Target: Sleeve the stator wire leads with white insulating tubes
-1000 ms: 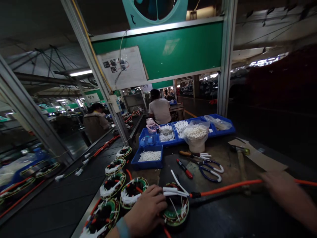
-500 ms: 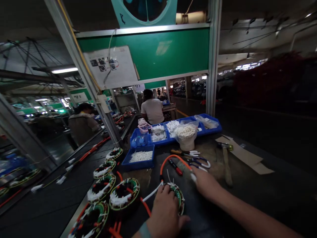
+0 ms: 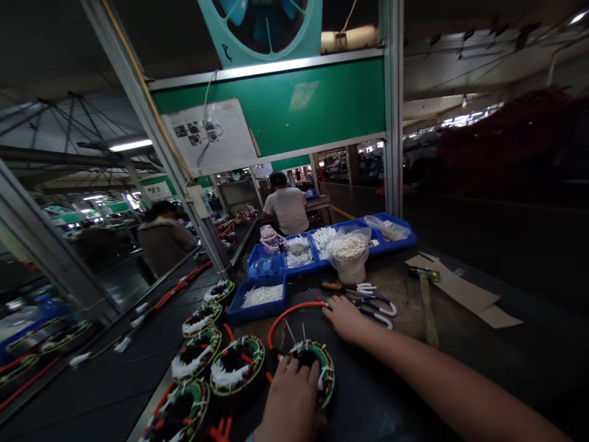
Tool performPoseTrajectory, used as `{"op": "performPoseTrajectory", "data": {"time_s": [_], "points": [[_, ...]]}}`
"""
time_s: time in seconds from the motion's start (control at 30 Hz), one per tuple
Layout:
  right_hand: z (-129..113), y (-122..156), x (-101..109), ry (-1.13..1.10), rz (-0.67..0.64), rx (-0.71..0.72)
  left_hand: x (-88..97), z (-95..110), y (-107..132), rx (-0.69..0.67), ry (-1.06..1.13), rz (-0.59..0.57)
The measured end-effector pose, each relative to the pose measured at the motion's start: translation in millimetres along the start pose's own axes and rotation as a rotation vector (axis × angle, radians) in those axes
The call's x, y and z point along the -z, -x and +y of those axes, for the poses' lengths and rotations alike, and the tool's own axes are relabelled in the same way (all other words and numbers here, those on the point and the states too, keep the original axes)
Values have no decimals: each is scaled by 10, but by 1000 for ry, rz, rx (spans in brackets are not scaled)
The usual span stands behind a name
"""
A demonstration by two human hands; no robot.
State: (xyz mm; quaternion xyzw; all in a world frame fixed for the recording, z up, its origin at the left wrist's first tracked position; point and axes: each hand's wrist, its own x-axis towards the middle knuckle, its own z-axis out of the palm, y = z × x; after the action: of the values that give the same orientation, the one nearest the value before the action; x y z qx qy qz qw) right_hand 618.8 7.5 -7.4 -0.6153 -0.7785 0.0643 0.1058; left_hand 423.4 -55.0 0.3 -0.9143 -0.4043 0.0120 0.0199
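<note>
My left hand point(image 3: 292, 396) is closed over the near left side of a wire-wound motor stator point(image 3: 327, 374), its fingers curled inside the ring. Two thin pale ties point(image 3: 304, 331) stick up from the stator's far side. An orange sleeved cable point(image 3: 288, 314) arcs up from beside the stator to the fingertips of my right hand point(image 3: 346, 318). That hand lies low over the bench with its fingers curled down; what they grip is hidden. Just beyond it are an orange-handled tool point(image 3: 334, 286) and scissors with blue-and-white handles point(image 3: 381, 305).
Several more stators point(image 3: 237, 368) stand at left, beside a dark belt point(image 3: 105, 380). Behind are a blue tray point(image 3: 255, 310) of white ties, a sectioned blue bin point(image 3: 315, 261) and a bag-lined tub point(image 3: 352, 270). A hammer point(image 3: 427, 301) and cardboard point(image 3: 464, 291) lie right. Co-workers sit beyond.
My right hand has moved left and down to the bench beside the tools, covering where a red-and-black tool lay. The orange cable's arc has swung left. My left hand stays on the stator.
</note>
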Motion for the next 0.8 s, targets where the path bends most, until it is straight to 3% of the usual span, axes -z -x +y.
{"op": "performPoseTrajectory", "data": {"time_s": [0.07, 0.17, 0.27, 0.43, 0.67, 0.8], "points": [[1, 252, -84, -36, -32, 122, 98, -107, -7, -38, 93, -16], [-72, 616, -241, -276, -125, 253, 120, -239, 7, -53, 166, -82], [-205, 785, -410, -453, -163, 185, 28, -253, 29, 21, 163, -129], [-333, 688, -533, -417, -140, 105, -12, -215, -16, 28, 157, -102], [-359, 661, -459, -283, -99, 132, 159, -208, -166, 29, 135, -229], [-345, 641, -401, -213, -75, 171, 37, -193, -68, 36, 180, -126]]}}
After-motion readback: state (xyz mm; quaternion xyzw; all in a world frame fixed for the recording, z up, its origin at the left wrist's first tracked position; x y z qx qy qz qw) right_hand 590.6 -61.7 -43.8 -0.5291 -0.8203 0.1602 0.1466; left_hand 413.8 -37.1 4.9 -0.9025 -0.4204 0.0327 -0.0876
